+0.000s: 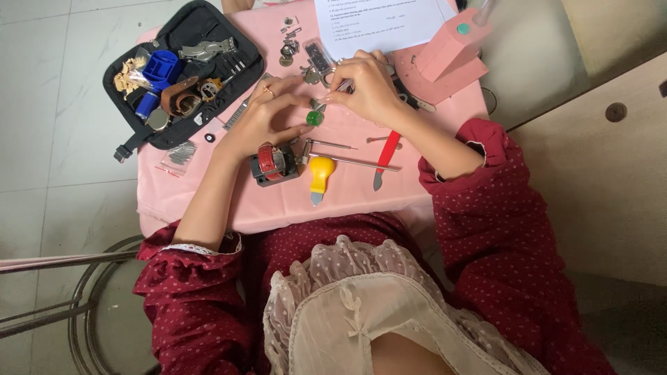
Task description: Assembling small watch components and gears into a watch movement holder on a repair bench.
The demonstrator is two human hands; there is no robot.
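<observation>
Green round piece (315, 118) pinched by left hand (260, 118), right hand (365, 87) gripping thin tool (342, 86), tools crowding table edge.

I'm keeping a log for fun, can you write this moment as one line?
left hand: steadies green round piece | right hand: holds thin metal tool over it | nearby: yellow-handled tool, red-handled tool, open tool case

looks like a home hobby corner, not a proper workshop: a small counter (208, 201) under a pink cloth, a black zip tool case (182, 31) lying open, small hand tools like a yellow-handled opener (320, 173), a printed sheet (375, 21), pale floor tiles (62, 104) and a metal stool frame (83, 298).
</observation>
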